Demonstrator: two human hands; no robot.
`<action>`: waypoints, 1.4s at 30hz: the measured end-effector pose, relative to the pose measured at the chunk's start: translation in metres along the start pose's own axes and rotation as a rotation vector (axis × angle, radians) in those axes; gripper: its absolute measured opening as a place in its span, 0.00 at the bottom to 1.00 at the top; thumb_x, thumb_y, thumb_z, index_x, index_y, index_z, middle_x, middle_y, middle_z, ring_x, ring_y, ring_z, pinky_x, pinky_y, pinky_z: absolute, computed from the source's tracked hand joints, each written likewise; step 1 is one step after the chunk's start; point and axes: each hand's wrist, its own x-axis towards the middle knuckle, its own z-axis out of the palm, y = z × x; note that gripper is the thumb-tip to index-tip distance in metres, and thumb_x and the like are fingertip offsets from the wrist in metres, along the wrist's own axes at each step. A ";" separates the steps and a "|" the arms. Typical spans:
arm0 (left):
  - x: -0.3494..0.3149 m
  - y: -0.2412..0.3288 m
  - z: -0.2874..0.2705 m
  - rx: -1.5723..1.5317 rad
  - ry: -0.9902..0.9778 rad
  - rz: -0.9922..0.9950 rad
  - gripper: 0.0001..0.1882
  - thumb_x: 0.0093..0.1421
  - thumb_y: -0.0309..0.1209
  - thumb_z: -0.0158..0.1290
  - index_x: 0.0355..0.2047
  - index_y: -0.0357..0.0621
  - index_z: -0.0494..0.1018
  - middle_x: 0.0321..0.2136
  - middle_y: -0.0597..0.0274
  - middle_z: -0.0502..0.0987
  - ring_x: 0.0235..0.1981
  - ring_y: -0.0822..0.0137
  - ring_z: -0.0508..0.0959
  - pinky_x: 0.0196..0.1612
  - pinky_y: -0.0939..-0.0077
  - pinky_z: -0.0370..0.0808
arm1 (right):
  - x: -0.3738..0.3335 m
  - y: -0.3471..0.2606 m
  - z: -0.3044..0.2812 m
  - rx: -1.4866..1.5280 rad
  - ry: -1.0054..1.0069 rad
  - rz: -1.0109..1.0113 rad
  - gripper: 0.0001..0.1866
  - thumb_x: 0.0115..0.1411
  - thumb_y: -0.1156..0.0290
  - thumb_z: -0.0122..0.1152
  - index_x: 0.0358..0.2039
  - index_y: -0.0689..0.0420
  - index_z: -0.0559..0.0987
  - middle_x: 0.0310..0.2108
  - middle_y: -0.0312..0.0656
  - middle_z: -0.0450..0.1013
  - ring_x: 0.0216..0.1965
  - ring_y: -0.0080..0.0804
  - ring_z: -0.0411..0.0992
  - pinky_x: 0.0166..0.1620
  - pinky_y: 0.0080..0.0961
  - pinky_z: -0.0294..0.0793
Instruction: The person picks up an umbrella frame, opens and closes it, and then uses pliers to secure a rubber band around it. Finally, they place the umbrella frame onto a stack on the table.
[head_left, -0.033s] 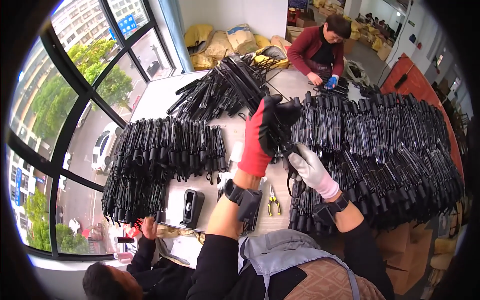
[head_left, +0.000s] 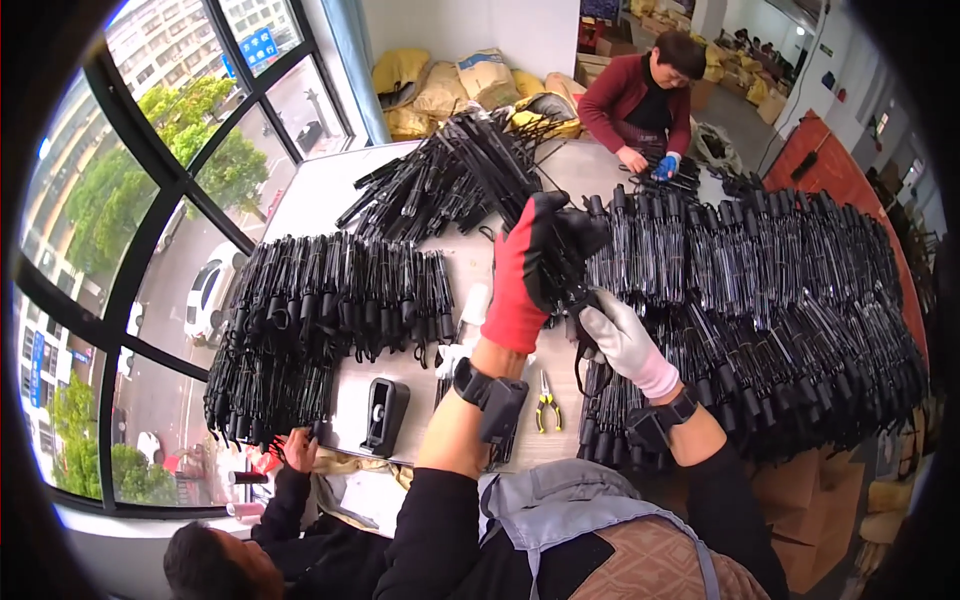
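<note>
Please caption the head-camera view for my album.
Red-gloved left hand grips black umbrella parts, white-gloved right hand at their near end, above a table piled with more.

Red and black on the gloved left hand (head_left: pixel 527 265). White on the gloved right hand (head_left: pixel 620 335), turning pink at the cuff. Black all along the held umbrella (head_left: pixel 574 290); black again, glinting silver, across the piled umbrellas (head_left: pixel 740 255). Pale off-white on the table (head_left: pixel 352 400). Yellow with black on the handles of the pliers (head_left: pixel 547 412). Greyish blue on the apron (head_left: pixel 550 495), brown with an angular geometric pattern on the cloth (head_left: pixel 650 560) beneath. Plain black on the sleeves (head_left: pixel 440 515). Dark red on a co-worker's jacket (head_left: pixel 608 105), bright blue on a co-worker's glove (head_left: pixel 667 166). Yellow and tan on the sacks (head_left: pixel 440 92), light blue on the curtain (head_left: pixel 352 65).
</note>
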 end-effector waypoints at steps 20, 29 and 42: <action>0.026 -0.016 0.039 0.380 0.114 0.060 0.18 0.63 0.43 0.54 0.41 0.40 0.69 0.27 0.63 0.75 0.24 0.70 0.77 0.27 0.77 0.73 | 0.079 0.016 -0.006 -0.179 0.356 -0.540 0.19 0.69 0.60 0.47 0.44 0.67 0.72 0.32 0.38 0.73 0.33 0.23 0.70 0.37 0.23 0.69; -0.001 -0.019 0.049 0.549 0.234 0.246 0.18 0.63 0.43 0.54 0.36 0.38 0.69 0.29 0.59 0.78 0.27 0.72 0.77 0.28 0.82 0.71 | 0.047 0.011 -0.005 0.128 0.185 -0.326 0.23 0.69 0.58 0.45 0.50 0.69 0.70 0.45 0.46 0.72 0.45 0.28 0.68 0.48 0.25 0.67; 0.038 0.218 -0.077 0.454 -0.142 0.070 0.50 0.52 0.76 0.35 0.51 0.40 0.68 0.51 0.55 0.71 0.40 0.64 0.72 0.47 0.67 0.69 | -0.089 0.066 -0.062 -0.148 -0.074 -0.147 0.12 0.64 0.66 0.53 0.38 0.63 0.75 0.24 0.35 0.71 0.27 0.21 0.68 0.31 0.24 0.68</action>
